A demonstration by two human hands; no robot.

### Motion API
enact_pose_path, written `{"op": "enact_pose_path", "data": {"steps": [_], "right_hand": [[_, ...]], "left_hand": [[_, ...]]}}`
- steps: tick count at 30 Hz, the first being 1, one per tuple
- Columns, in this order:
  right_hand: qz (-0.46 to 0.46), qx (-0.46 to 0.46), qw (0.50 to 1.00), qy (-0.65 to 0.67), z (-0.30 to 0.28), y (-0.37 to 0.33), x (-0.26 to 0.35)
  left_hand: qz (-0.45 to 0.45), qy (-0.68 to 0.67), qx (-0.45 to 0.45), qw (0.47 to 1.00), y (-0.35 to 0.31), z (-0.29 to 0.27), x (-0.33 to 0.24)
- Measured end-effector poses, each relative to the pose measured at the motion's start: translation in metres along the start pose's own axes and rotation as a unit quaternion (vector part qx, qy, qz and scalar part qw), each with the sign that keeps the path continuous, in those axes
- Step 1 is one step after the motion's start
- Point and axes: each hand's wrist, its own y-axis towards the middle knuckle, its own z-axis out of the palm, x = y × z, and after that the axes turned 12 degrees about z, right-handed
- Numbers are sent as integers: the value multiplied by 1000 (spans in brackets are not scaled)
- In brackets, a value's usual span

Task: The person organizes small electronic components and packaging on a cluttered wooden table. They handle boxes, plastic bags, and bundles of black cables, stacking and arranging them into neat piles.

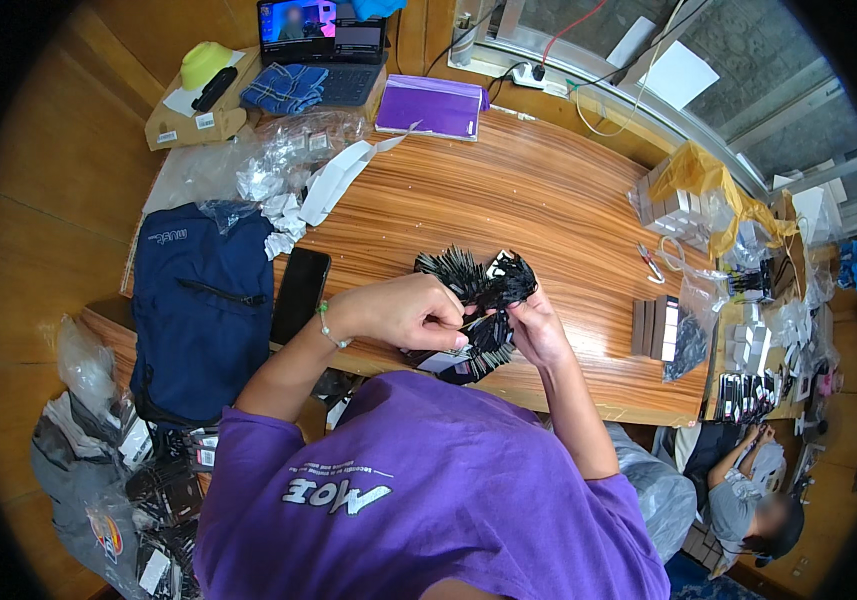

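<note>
A bunch of thin black glossy pieces [515,280] sits in my right hand [541,330], whose fingers close around its lower side. My left hand [426,312] is closed in a pinch beside it; a thin pale strand seems to run from its fingertips towards the bunch, too fine to name. Under and between both hands lies a fanned row of similar thin dark pieces [445,268], curving towards the table's front edge. My left hand covers part of this row. A black phone [301,295] lies to the left of my left forearm.
A navy backpack [193,310] stands on the left. Behind it are clear plastic bags [293,140], a purple folder [431,107] and a laptop [348,85]. Red-handled pliers [650,262] and small boxes [656,327] lie right on the wooden table [538,190]. Another person [763,510] sits far right.
</note>
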Motion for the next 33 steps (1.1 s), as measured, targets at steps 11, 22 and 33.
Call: {"op": "enact_pose_path", "data": {"steps": [11,22,33], "right_hand": [[35,108,989,-96,4,1,9],[4,55,998,-22,3,-3,7],[-5,98,995,-24,-2,-2,6]], "left_hand": [[122,320,-142,929,3,-7,43],[204,284,-104,931,-5,15,37],[168,282,-127,936,-6,14,40]]}}
